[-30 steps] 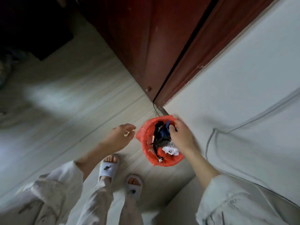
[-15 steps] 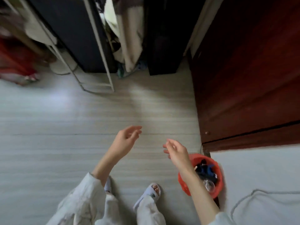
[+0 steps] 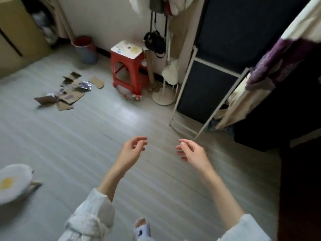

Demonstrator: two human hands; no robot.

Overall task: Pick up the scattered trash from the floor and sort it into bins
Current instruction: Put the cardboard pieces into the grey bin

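A scatter of trash lies on the pale floor at the far left: cardboard scraps [image 3: 69, 97], a crumpled silver foil wrapper [image 3: 84, 85] and a loose cardboard piece [image 3: 97, 82]. A grey bin with a red liner [image 3: 85, 48] stands against the far wall. My left hand [image 3: 131, 151] and my right hand [image 3: 192, 151] hang in mid-air above bare floor, fingers loosely curled, both holding nothing. They are well short of the trash. The small red bin from a moment ago is out of view.
A red plastic stool [image 3: 129, 70] stands near the wall, with a white coat stand [image 3: 164, 96] beside it. A white-framed dark rack [image 3: 206, 87] with hanging cloth fills the right. A white round object with a yellow centre [image 3: 12, 181] sits at the left edge.
My view has swung away from the small red bin by the door toward the room. My right hand left that bin; both hands are now raised, holding nothing.
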